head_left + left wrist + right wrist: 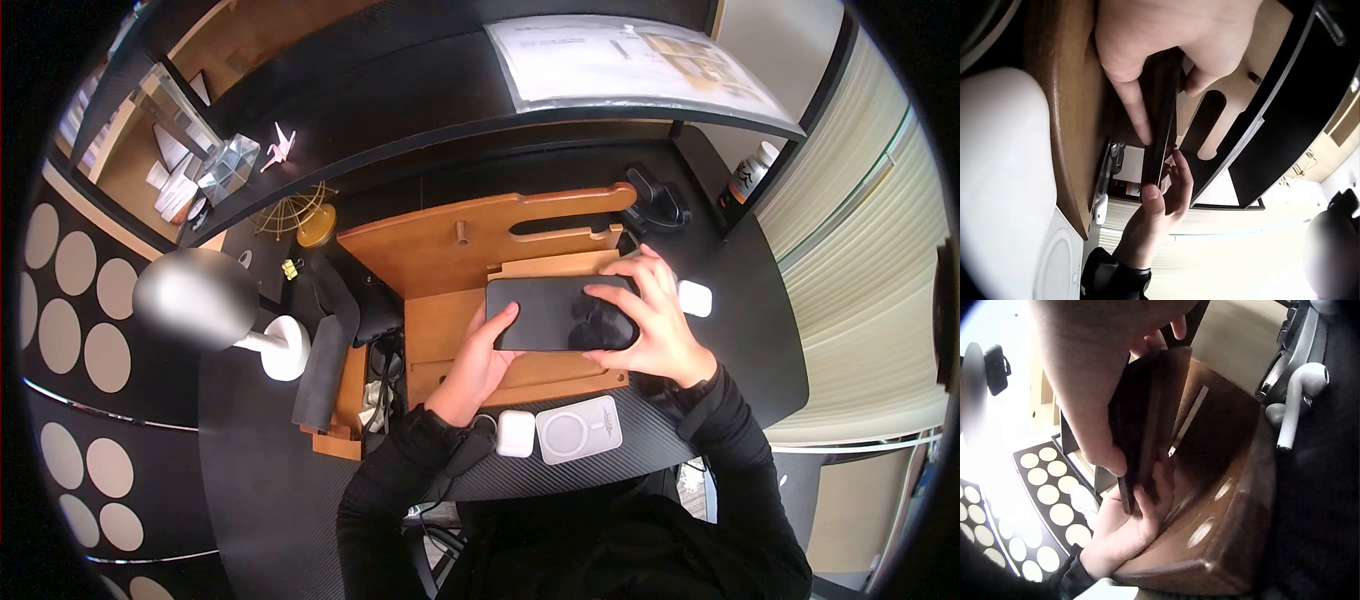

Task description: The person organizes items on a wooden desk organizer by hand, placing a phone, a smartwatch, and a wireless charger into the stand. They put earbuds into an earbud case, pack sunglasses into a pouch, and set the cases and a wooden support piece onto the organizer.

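A black smartphone (560, 313) is held flat between both hands, just above the wooden docking stand (470, 245), so that each short end is supported. The left hand (480, 360) is curled around the left end, with the thumb laid on the dark glass. The right hand (650, 320) grips the right end, its fingers bent over the top edge. In the left wrist view the phone (1161, 119) is seen as a thin, smooth slab. The stand is of warm, matte wood with cut slots. Near the front edge of the black textured desk (270, 470), a white earbud case (515, 433) and a white square charging pad (578, 430) are lying side by side.
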`<action>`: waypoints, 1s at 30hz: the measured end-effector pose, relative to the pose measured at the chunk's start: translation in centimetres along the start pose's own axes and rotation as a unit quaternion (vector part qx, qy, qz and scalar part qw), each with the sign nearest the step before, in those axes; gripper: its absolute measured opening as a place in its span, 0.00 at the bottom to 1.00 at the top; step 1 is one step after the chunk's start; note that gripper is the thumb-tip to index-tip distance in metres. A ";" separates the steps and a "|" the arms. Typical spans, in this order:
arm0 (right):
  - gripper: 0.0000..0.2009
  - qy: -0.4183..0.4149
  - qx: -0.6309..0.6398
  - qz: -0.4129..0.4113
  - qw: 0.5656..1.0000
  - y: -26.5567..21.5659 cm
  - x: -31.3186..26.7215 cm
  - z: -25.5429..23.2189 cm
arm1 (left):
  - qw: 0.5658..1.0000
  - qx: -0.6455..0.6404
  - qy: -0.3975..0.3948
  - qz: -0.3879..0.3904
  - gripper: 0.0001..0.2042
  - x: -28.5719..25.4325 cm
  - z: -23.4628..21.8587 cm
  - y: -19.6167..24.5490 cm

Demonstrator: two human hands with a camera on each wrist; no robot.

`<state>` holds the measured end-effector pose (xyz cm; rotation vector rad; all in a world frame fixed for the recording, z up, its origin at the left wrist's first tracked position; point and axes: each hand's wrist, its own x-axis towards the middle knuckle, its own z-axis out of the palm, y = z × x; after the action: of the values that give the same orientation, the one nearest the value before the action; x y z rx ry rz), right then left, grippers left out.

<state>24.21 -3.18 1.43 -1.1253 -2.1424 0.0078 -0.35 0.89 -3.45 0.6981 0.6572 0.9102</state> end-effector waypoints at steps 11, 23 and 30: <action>0.34 -0.046 0.068 0.066 0.994 0.0 0.0 0.4 | 0.998 -0.010 0.055 0.041 0.22 0.0 0.3 -0.1; 0.34 -0.050 0.119 0.058 0.990 1.1 -0.3 0.5 | 0.993 -0.071 0.062 0.068 0.20 0.1 -0.5 -0.6; 0.31 -0.042 0.120 0.041 0.991 0.9 0.0 0.5 | 0.990 -0.084 0.049 0.098 0.19 0.6 -1.5 -1.3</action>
<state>24.54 -2.45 0.78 -1.0873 -2.1009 0.3474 -0.55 1.22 -5.51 0.5759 0.5964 1.1734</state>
